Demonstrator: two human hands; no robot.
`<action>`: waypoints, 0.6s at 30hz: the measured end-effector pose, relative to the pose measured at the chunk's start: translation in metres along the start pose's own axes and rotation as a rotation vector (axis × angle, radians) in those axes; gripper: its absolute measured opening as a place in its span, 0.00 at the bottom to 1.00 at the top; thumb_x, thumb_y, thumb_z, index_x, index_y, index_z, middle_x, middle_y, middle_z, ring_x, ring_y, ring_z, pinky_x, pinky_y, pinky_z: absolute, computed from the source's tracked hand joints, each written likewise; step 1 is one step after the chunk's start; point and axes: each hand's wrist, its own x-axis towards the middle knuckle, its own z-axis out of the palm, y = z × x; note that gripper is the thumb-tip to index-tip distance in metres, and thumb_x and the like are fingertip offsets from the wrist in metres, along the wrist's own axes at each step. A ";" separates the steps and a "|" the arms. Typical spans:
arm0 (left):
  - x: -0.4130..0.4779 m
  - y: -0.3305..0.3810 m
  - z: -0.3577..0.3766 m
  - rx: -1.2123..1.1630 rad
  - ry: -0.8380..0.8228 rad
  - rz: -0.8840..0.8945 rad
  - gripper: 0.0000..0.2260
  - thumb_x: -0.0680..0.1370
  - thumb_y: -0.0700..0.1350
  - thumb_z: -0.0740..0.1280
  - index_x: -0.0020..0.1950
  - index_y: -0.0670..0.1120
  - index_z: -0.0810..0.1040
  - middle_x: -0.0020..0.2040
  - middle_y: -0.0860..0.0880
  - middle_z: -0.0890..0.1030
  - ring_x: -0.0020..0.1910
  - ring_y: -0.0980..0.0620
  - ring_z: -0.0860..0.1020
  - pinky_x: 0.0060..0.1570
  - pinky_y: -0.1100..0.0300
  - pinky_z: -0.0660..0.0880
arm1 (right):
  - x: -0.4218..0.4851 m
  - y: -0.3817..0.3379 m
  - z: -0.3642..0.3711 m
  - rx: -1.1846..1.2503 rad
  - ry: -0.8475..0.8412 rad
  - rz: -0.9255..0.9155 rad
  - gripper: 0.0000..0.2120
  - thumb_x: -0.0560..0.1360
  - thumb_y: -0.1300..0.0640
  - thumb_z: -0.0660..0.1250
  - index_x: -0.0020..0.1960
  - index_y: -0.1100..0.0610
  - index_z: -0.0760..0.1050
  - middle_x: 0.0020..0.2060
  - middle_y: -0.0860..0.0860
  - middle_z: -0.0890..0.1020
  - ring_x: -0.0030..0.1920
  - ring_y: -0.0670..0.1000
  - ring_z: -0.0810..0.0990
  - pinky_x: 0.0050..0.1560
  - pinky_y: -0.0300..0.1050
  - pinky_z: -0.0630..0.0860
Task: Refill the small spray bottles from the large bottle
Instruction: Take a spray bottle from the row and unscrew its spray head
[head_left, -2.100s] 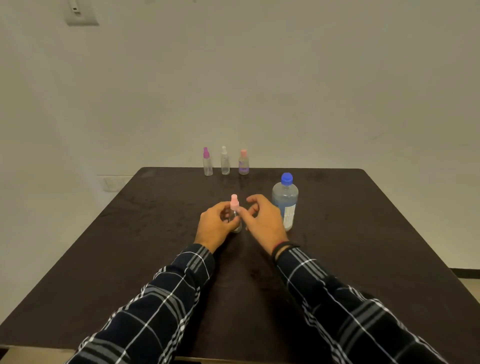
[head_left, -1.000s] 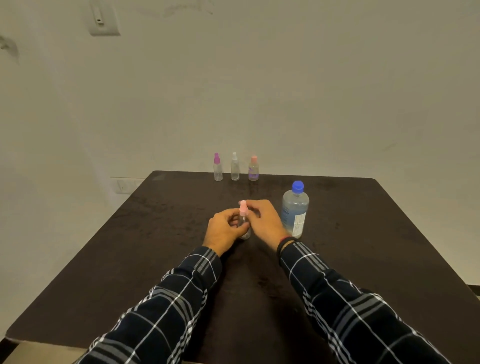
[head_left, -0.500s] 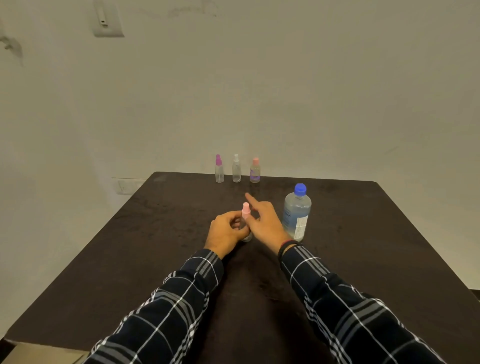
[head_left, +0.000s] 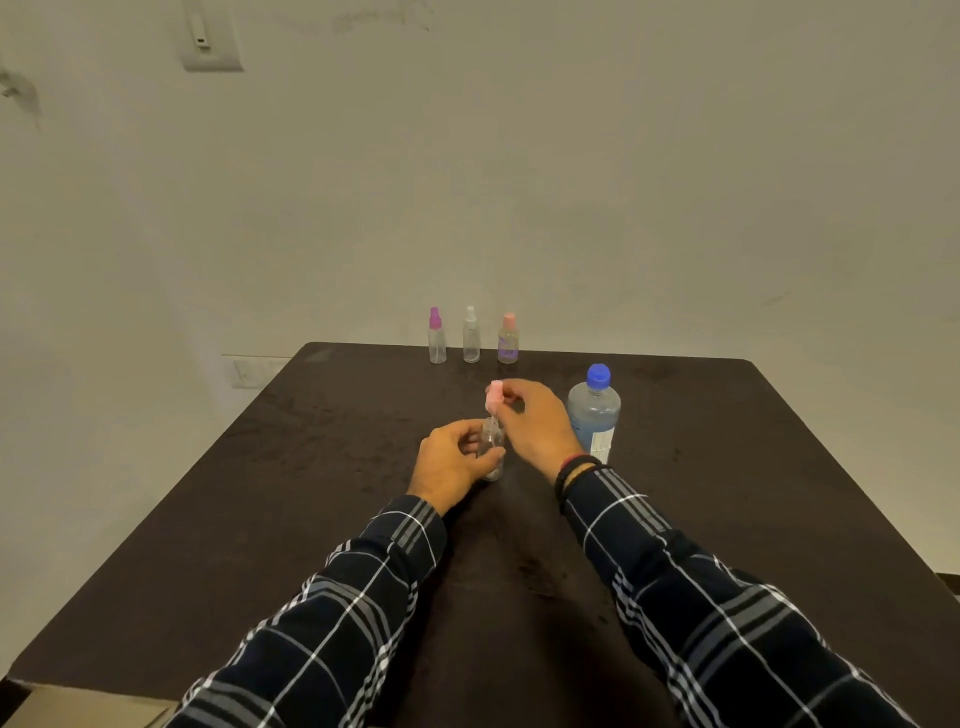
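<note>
- left hand (head_left: 452, 460) curls its fingers round the small clear bottle (head_left: 491, 448), steadying it upright on the table (head_left: 311, 519).
- right hand (head_left: 537, 423) pinches the pink spray top (head_left: 494, 393) just above the neck, thin tube pointing down at the opening, probably to open the bottle for refilling.
- large bottle (head_left: 594, 413) stands just right of the hands, blue cap on, handy for pouring.
- three small bottles (head_left: 471, 340) stand in a row at the far edge.

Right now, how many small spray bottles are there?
4. Three stand in a row at the far edge: purple-topped, white-topped, pink-topped. The fourth bottle stands mid-table in the left hand, pump raised.
</note>
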 end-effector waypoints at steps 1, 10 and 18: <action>0.000 0.001 0.000 0.000 0.003 0.001 0.15 0.73 0.40 0.78 0.59 0.50 0.83 0.47 0.56 0.86 0.46 0.65 0.83 0.47 0.74 0.76 | 0.001 -0.006 -0.005 0.017 0.003 -0.014 0.12 0.80 0.52 0.66 0.62 0.54 0.79 0.54 0.51 0.82 0.53 0.48 0.80 0.57 0.43 0.76; 0.003 0.003 0.000 0.090 0.007 -0.003 0.17 0.73 0.41 0.78 0.62 0.47 0.83 0.49 0.54 0.86 0.50 0.59 0.84 0.56 0.64 0.79 | -0.037 -0.027 -0.037 0.144 0.280 -0.133 0.09 0.82 0.48 0.61 0.54 0.50 0.78 0.45 0.46 0.80 0.41 0.45 0.79 0.41 0.32 0.75; 0.008 0.011 -0.009 0.156 -0.067 -0.029 0.19 0.72 0.43 0.79 0.62 0.49 0.83 0.49 0.56 0.86 0.49 0.62 0.83 0.52 0.70 0.78 | -0.065 0.003 -0.046 0.232 -0.099 0.395 0.05 0.73 0.57 0.68 0.42 0.57 0.81 0.32 0.51 0.78 0.33 0.48 0.75 0.33 0.41 0.72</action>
